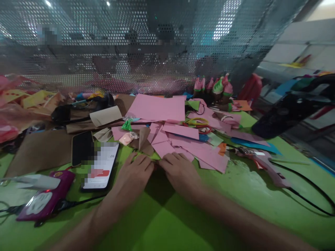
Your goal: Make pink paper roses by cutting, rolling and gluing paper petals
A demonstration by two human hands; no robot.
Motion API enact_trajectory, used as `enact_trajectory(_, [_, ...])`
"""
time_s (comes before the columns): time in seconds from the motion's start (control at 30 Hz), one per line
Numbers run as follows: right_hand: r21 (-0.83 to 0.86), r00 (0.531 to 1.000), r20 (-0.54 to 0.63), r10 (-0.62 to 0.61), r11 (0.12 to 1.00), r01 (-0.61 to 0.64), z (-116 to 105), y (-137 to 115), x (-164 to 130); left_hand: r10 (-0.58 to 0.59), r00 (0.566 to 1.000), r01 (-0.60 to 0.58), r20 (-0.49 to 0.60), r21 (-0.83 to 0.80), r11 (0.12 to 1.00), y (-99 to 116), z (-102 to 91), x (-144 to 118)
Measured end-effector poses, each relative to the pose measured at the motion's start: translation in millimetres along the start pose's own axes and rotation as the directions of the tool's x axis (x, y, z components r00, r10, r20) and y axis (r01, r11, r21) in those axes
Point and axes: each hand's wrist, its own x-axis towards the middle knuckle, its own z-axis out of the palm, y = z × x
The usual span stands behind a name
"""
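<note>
- Both hands down flat-ish on the green worktop [167,216], knuckles up, fingertips meeting in the middle.
- Left hand [134,172] and right hand [180,170] side by side, fingers curled down and pressing on a small green paper piece [156,157] right at the fingertips; too blurry to tell if pinched or just pressed, so can't tell the grip for sure.
- That green piece sitting on the worktop, touching the near edge of the pink paper pile [188,146].
- Folded brown paper bit [143,139] just beyond the left fingers.
- Phone [101,167] with a lit screen just left of the left hand; second dark phone [81,147] beside it.
- Magenta gadget [45,202] with a cable further left, near the front edge.
- Big pink sheet [158,108] lying further back; brown paper [39,150] off to the left.
- Glue gun [261,160] with a black cord on the right, well apart from the hands.
- Little pink and green paper flowers [217,89] at the back, by the perforated metal screen [167,42].
</note>
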Motion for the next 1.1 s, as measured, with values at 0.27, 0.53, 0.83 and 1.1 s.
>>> enact_trajectory(0.27, [0.209, 1.000, -0.003, -0.024, 0.978, 0.025, -8, -1, -15, -0.111, 0.992, 0.125, 0.066, -0.263, 0.957, 9, -7.9, -12])
enact_trajectory(0.53, [0.254, 0.997, -0.081, 0.008, 0.967, 0.012, -1, 2, -15, -0.250, 0.968, 0.237, -0.030, -0.233, 0.943, 17, -7.6, -18])
enact_trajectory(0.83, [0.367, 0.999, -0.029, 0.022, 0.930, -0.010, -2, 5, -13, -0.018, 0.966, -0.010, -0.258, -0.108, 0.994, 32, 3.6, -45])
enact_trajectory(1.1, [0.426, 0.993, -0.067, 0.098, 0.903, -0.060, -3, 11, -11, -0.018, 0.999, 0.014, -0.040, -0.095, 0.995, 29, -0.9, -36])
